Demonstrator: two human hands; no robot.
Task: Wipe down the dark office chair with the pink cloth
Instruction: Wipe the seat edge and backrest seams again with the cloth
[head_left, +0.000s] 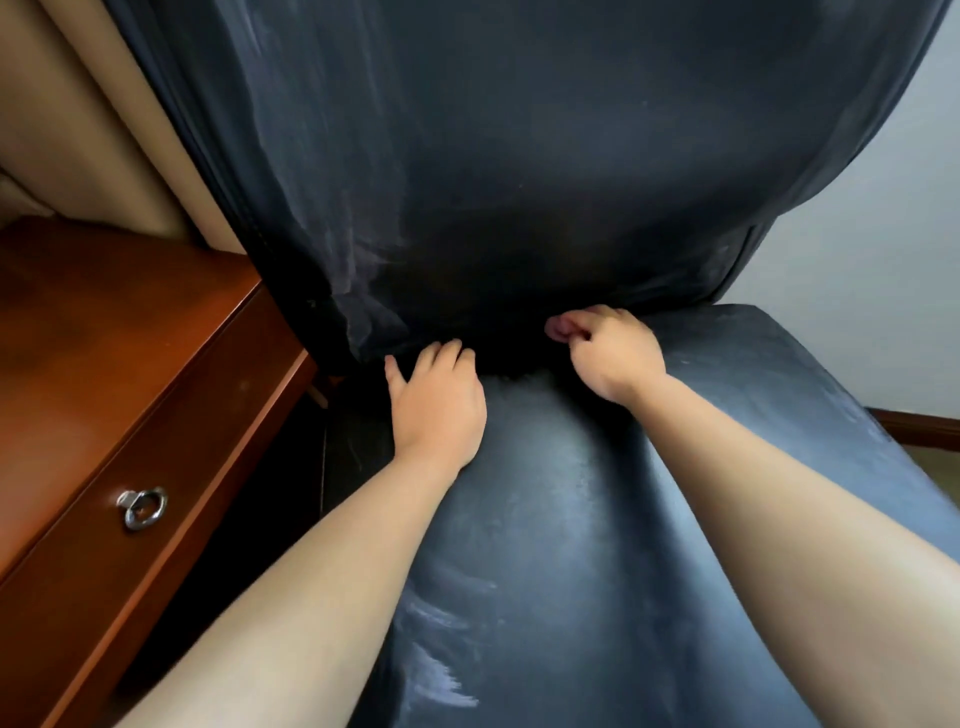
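The dark office chair (561, 519) fills the view, its dusty seat below and its tall backrest above. My right hand (610, 356) is curled at the crease between seat and backrest and grips the pink cloth (556, 328); only a small pink bit shows at my fingertips, pushed into the gap. My left hand (436, 400) lies on the back left of the seat, its fingers reaching into the same crease. Pale dust streaks mark the seat's front and the backrest's left side.
A reddish-brown wooden desk (104, 364) stands close on the left, with a metal ring pull (143, 508) on its drawer. A narrow dark gap separates desk and chair. Beige curtain hangs behind at upper left. A pale wall and dark baseboard (919, 426) are on the right.
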